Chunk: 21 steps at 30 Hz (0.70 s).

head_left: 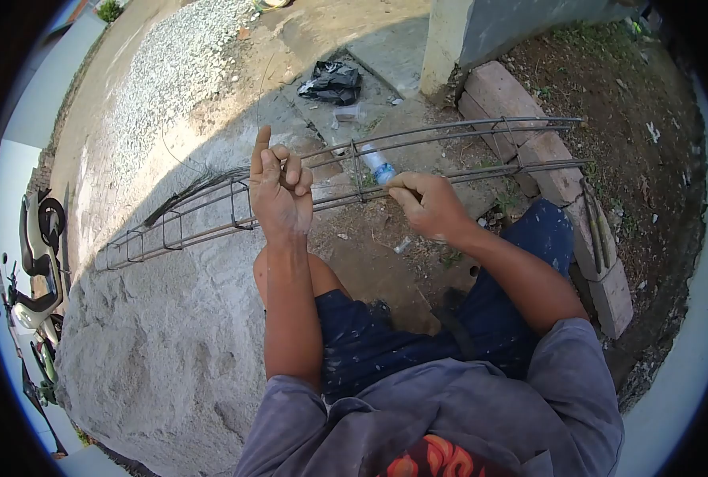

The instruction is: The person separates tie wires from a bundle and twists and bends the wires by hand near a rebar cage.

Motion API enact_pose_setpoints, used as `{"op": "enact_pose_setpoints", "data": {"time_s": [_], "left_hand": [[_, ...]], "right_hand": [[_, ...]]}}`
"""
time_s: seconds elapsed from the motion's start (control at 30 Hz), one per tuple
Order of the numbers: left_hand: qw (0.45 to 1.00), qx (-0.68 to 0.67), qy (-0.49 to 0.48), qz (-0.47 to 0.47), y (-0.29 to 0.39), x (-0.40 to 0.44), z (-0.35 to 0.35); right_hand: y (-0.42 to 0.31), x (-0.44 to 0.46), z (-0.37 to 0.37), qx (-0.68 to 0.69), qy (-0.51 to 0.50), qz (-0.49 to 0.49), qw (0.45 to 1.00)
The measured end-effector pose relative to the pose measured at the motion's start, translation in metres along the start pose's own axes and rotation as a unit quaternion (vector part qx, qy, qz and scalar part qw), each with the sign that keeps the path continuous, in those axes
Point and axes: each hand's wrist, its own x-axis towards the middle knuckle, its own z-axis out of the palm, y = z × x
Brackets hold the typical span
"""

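Observation:
A long, narrow rebar cage [342, 203] runs across in front of me, with rectangular stirrups along it. My left hand [281, 191] is by its middle, index finger pointing up, the thumb and other fingers curled in. A thin wire [259, 99] rises near that fingertip; whether the hand holds it, I cannot tell. A bundle of dark tie wire [199, 189] lies on the cage left of this hand. My right hand [429, 208] is closed at the lower rods; its contents are hidden. Just beyond it is a plastic bottle [378, 165] with a blue label.
Grey sand [155, 358] is heaped under the cage's left end. White gravel [171, 71] lies farther off. A black plastic bag [332, 83] rests beyond the cage. Concrete blocks [557, 167] line the bare soil at right, near a pillar [447, 48]. Motorbikes [40, 262] stand at far left.

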Motion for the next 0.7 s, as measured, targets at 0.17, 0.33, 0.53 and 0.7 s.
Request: {"op": "enact_pose_setpoints", "data": {"time_s": [0.17, 0.33, 0.53, 0.7], "left_hand": [[0.996, -0.066, 0.059, -0.023, 0.003, 0.007, -0.015], [0.988, -0.139, 0.048, -0.041, 0.005, 0.009, -0.024], [0.989, -0.108, 0.099, -0.016, 0.004, 0.007, -0.009], [0.989, -0.112, 0.091, -0.009, 0.015, 0.013, -0.025]], "right_hand": [[-0.01, -0.014, -0.008, -0.03, -0.146, -0.147, 0.978], [-0.017, -0.015, -0.012, 0.005, -0.22, -0.14, 0.965], [-0.005, 0.0, -0.02, -0.011, 0.021, -0.044, 0.999], [-0.031, -0.014, -0.035, 0.176, -0.331, 0.066, 0.925]]}}
